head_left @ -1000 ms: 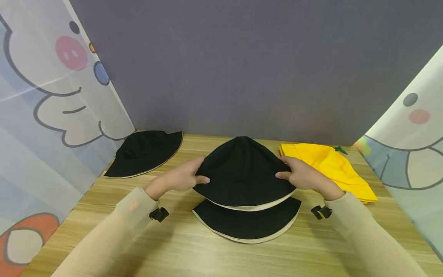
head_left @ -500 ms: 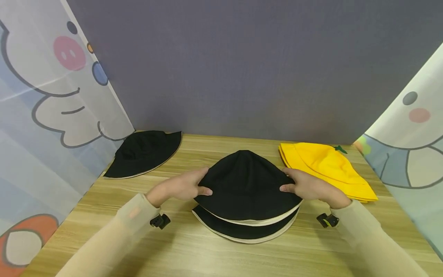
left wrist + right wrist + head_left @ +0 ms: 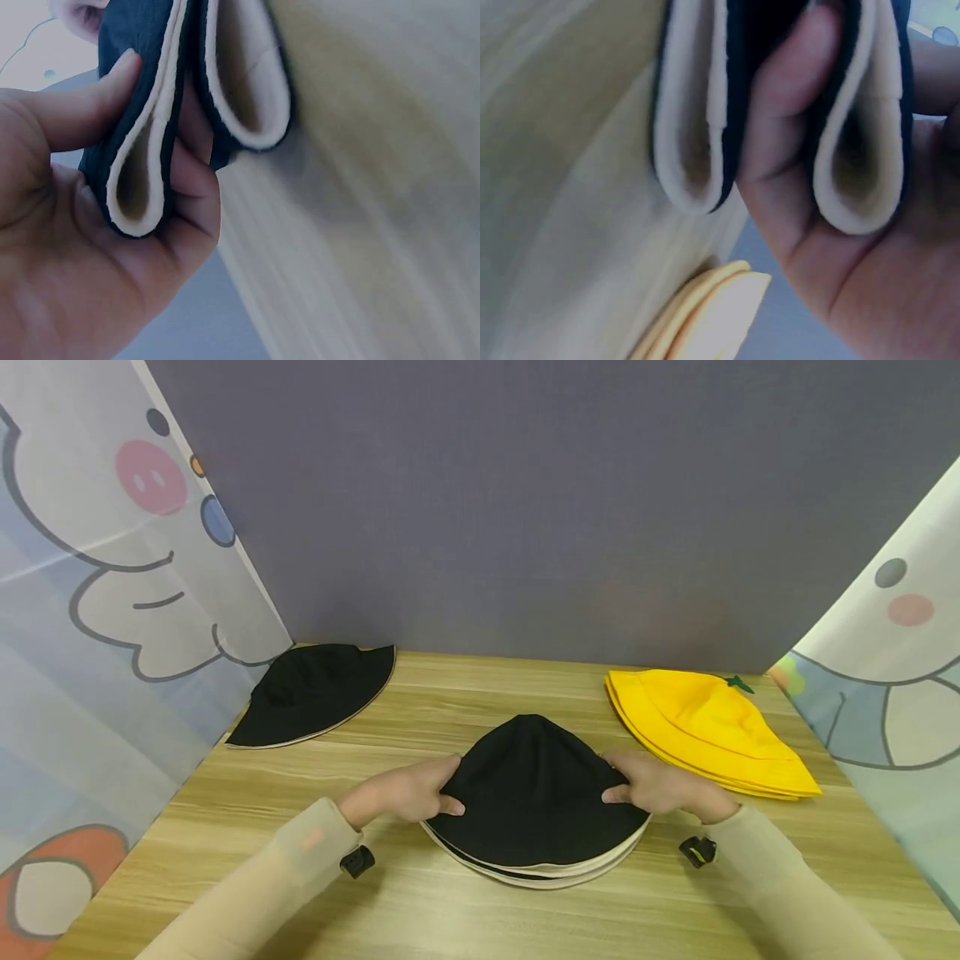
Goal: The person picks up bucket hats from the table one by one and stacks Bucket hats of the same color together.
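A folded black bucket hat (image 3: 532,802) with a cream lining is held by both hands at its two sides. It lies nearly flush over a second black bucket hat (image 3: 517,878), of which mostly the cream-edged brim shows. My left hand (image 3: 408,789) pinches the upper hat's left end, thumb on top and fingers beneath. At the opposite end my right hand (image 3: 660,787) grips it likewise. In the left wrist view the held hat's folded edge (image 3: 139,195) sits between thumb and fingers, with the lower hat (image 3: 255,90) beside it. The right wrist view shows the fingers between the two hats.
Another black bucket hat (image 3: 315,693) lies folded at the back left of the wooden table (image 3: 480,927). Stacked yellow hats (image 3: 705,718) with a green leaf lie at the back right, close to the right hand. A grey panel (image 3: 525,510) stands behind.
Both hands have brought the held black hat down and toward the person, so it now covers nearly all of the lower hat. The other hats have stayed put.
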Tool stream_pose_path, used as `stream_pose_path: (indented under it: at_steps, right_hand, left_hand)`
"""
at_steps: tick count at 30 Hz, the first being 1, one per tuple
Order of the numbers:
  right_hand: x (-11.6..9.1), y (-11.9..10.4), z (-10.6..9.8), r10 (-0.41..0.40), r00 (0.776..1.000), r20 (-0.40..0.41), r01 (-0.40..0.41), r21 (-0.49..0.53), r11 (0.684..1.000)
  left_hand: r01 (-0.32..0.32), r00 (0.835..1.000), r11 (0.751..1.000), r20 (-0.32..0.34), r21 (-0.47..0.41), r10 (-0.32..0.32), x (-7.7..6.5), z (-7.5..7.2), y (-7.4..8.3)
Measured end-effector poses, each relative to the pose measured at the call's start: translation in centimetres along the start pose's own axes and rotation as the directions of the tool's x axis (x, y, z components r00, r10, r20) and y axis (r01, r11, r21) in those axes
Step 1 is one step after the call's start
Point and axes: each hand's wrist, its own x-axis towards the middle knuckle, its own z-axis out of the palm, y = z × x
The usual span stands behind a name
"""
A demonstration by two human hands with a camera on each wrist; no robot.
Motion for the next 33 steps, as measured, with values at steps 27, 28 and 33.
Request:
stream_pose_path:
  at_steps: [27,28,33]
  right_hand:
    - [-0.1,-2.1,1.9,0.187,0.976,-0.11,-0.212,-0.299,0.93]
    - [-0.1,-2.2,1.9,0.195,0.974,-0.111,-0.22,-0.303,0.927]
    - [0.2,-2.4,2.2,0.201,0.973,-0.114,-0.228,-0.323,0.918]
  left_hand:
    - [0.101,0.992,0.982,-0.09,0.162,-0.088,1.5,1.6,-0.4]
    - [0.11,0.991,0.979,-0.098,0.172,-0.095,1.5,1.5,-0.4]
    - [0.147,0.979,0.952,-0.175,0.27,-0.101,1.7,1.5,0.0]
